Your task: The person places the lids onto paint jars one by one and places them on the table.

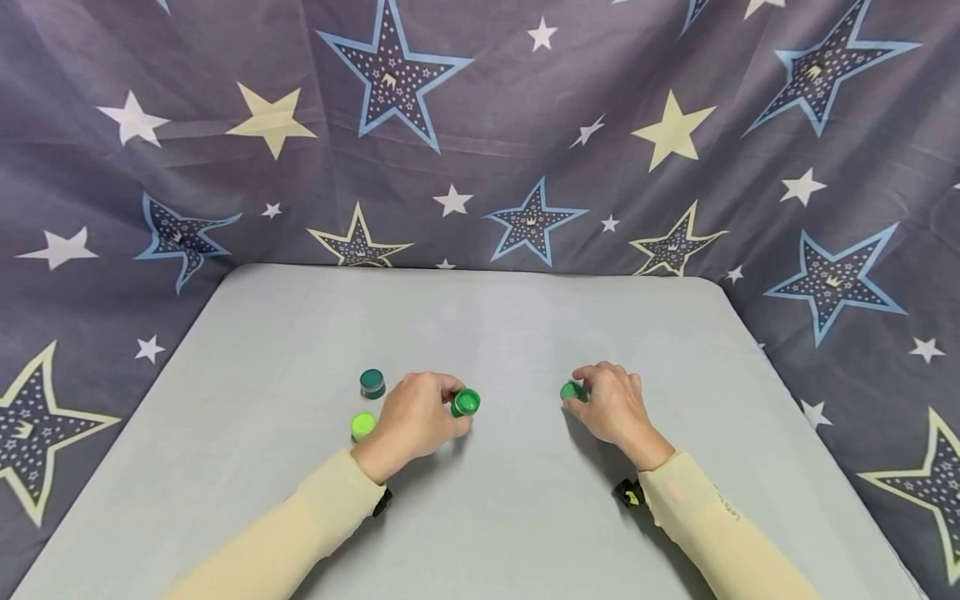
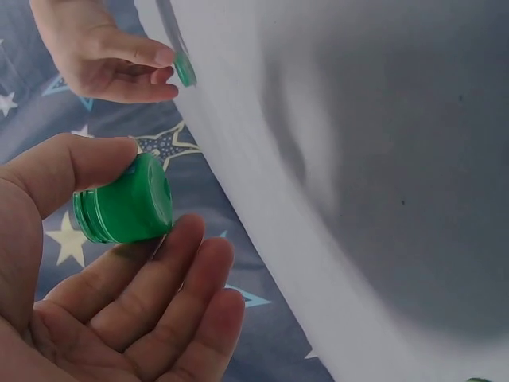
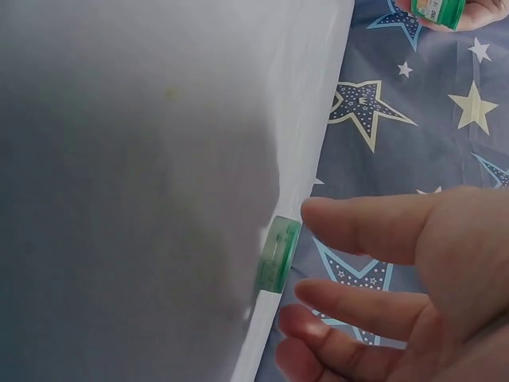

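My left hand (image 1: 420,417) pinches a small green paint jar (image 1: 466,403) between thumb and fingers, above the table. The jar's threaded neck (image 2: 86,218) is bare of a lid and points up. To the right, my right hand (image 1: 611,404) is beside a translucent green lid (image 3: 278,255) lying flat on the table. Its thumb and fingers are spread near the lid's edge, with a slight gap visible in the right wrist view. Left of my left hand stand a dark green jar (image 1: 372,384) and a lime green jar (image 1: 363,425), the latter partly behind the wrist.
The table (image 1: 510,517) has a pale grey cover. A dark cloth with stars (image 1: 480,133) hangs behind it and along both sides. Under each sleeve a black wrist device (image 1: 628,493) shows.
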The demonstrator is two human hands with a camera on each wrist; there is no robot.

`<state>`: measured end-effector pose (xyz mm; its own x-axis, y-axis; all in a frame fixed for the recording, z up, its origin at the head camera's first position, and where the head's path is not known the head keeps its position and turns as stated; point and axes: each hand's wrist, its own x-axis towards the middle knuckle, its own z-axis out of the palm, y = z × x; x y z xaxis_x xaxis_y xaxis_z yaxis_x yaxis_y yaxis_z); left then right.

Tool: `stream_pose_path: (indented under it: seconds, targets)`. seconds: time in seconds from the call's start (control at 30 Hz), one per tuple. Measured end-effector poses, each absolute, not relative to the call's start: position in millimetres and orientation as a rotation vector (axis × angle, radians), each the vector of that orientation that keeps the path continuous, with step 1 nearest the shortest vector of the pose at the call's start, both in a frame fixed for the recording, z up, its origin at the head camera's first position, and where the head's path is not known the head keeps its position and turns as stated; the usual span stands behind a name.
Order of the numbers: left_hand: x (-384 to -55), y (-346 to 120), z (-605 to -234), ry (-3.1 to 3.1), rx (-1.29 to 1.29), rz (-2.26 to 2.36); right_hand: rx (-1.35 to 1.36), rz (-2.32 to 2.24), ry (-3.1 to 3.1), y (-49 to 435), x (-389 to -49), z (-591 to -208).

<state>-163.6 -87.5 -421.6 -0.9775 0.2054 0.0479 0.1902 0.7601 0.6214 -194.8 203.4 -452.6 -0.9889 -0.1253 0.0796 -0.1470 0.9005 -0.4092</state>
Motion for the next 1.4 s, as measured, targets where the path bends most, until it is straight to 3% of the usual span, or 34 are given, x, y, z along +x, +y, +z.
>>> stream_pose_path:
  seconds: [0.67,1.4]
  targets:
    - [-155.1,-84.0,-430.1,2.951,0.381,1.028,0.212,0.581,-3.076,201.5,-197.0,-453.8]
    - [-150.6,-76.2,-436.8,2.975,0.395,1.036,0.240,0.870,-2.957,188.7,-180.6,-441.8]
